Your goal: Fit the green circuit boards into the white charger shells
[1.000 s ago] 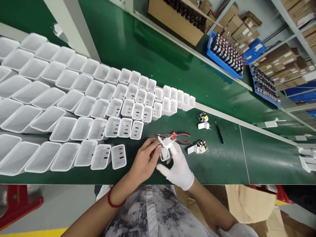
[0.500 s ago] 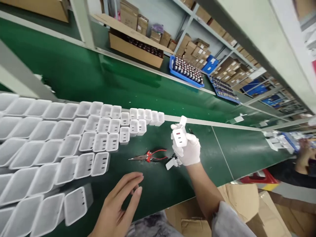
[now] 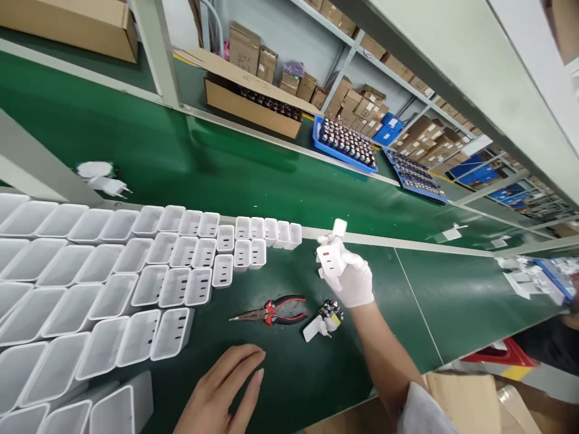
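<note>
My right hand [image 3: 355, 280], in a white glove, is closed round a white charger housing [image 3: 332, 259] with a red port and dark slots on its face. A small white flat piece [image 3: 339, 228] sticks up just behind the housing, at the same hand. My bare left hand [image 3: 226, 386] hovers low over the bench with its fingers apart and nothing in them. Between the hands lie red-and-black long-nose pliers [image 3: 270, 311]. Beside the pliers is a small circuit assembly [image 3: 329, 318] with a white flat part on it.
Rows of white open housings [image 3: 174, 333] cover the left of the green bench [image 3: 389, 337]. Blue trays [image 3: 346, 144] of parts and a cardboard box [image 3: 253, 102] stand on the shelf beyond. White parts [image 3: 527, 280] lie at the far right, near another person.
The camera view has shifted, so the bench and housings appear lower. The circuit assembly shows more fully. My right hand still holds the charger housing; the left stays open.
</note>
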The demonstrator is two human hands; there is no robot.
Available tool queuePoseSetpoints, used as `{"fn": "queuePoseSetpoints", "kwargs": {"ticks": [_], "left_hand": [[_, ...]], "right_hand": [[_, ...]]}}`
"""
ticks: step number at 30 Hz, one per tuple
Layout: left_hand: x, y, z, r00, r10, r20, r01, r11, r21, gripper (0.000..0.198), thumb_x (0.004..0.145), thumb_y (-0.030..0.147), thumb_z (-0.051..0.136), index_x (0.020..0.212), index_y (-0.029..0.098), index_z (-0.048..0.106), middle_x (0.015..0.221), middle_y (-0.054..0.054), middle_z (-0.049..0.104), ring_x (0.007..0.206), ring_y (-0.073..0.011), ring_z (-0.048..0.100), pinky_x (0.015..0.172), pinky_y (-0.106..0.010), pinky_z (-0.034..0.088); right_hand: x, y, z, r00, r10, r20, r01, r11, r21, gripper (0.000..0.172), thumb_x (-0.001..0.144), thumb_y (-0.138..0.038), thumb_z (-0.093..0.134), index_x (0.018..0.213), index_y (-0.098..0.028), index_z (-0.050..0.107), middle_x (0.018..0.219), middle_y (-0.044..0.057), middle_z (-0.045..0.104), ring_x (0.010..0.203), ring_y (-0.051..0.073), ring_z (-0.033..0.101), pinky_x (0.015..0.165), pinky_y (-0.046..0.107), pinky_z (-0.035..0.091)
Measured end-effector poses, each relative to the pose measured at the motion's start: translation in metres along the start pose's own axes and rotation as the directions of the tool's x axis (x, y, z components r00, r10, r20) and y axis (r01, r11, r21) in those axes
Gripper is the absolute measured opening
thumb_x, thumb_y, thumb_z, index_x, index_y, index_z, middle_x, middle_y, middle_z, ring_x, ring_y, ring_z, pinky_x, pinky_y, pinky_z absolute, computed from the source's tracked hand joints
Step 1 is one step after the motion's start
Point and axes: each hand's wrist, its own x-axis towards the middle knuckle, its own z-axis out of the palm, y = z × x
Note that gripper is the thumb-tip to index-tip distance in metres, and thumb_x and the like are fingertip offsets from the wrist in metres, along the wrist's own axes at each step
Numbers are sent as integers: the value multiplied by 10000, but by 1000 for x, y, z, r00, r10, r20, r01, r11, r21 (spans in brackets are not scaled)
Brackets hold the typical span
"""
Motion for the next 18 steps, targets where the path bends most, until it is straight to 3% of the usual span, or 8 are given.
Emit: {"fn": "queuePoseSetpoints", "kwargs": {"ticks": [2,3,6,8,11,13,15,18], "left_hand": [[-1,3,-10,998,59,1,-59,996,70,233,938,321,566,1125,252,687,1066,-39,753,961,-171,736,857,-192,588],[-2,4,-16,996,84,-3,-84,991,106,247,936,306,568,1149,248,679,1072,-42,751,984,-181,729,880,-216,587],[-10,7,-41,991,117,-58,-103,973,205,282,905,238,604,1181,230,657,1064,-53,743,1020,-205,704,907,-271,583],[-19,5,-59,986,104,-129,-68,963,263,283,873,191,632,1153,223,659,1012,-57,736,1001,-217,689,883,-301,585],[-37,-6,-80,972,92,-218,-4,927,375,266,830,177,673,1087,244,678,958,-51,721,978,-247,660,837,-356,571],[-49,-17,-87,971,115,-212,-4,886,463,264,810,207,699,1070,253,689,972,-52,720,985,-268,644,833,-383,550],[-59,-25,-89,980,115,-161,-14,853,521,265,811,248,702,1076,248,695,1003,-62,718,1017,-283,633,856,-400,528],[-67,-29,-85,989,72,-128,4,856,516,241,846,267,661,1083,245,695,1022,-67,711,1063,-284,617,904,-404,501]], "right_hand": [[17,-6,-10,984,-129,-122,91,956,-280,611,771,-467,594,1305,-175,528,700,-13,606,377,94,369,342,238,306],[30,-10,-16,962,-212,-173,111,879,-463,649,785,-460,604,1358,-176,493,721,0,635,406,111,426,389,249,367],[80,-18,-35,901,-380,-207,-27,428,-903,696,839,-399,570,1474,-174,391,943,88,727,700,216,660,658,310,519],[114,-19,-45,902,-371,-221,-145,221,-964,724,847,-333,553,1515,-161,332,1079,133,727,916,277,693,807,350,518],[149,-13,-54,913,-318,-256,-215,159,-964,740,834,-292,566,1513,-119,330,1094,180,724,975,313,691,841,385,510],[158,-10,-57,916,-297,-268,-239,132,-962,681,837,-303,573,1467,-109,404,1070,189,726,958,305,695,829,378,512],[158,-10,-59,910,-298,-290,-271,104,-957,650,824,-349,607,1401,-84,472,1071,209,713,967,308,688,829,380,515],[146,-21,-58,865,-378,-330,-331,64,-941,760,810,-489,619,1375,-8,450,1192,310,614,1065,387,642,874,490,501]]}}
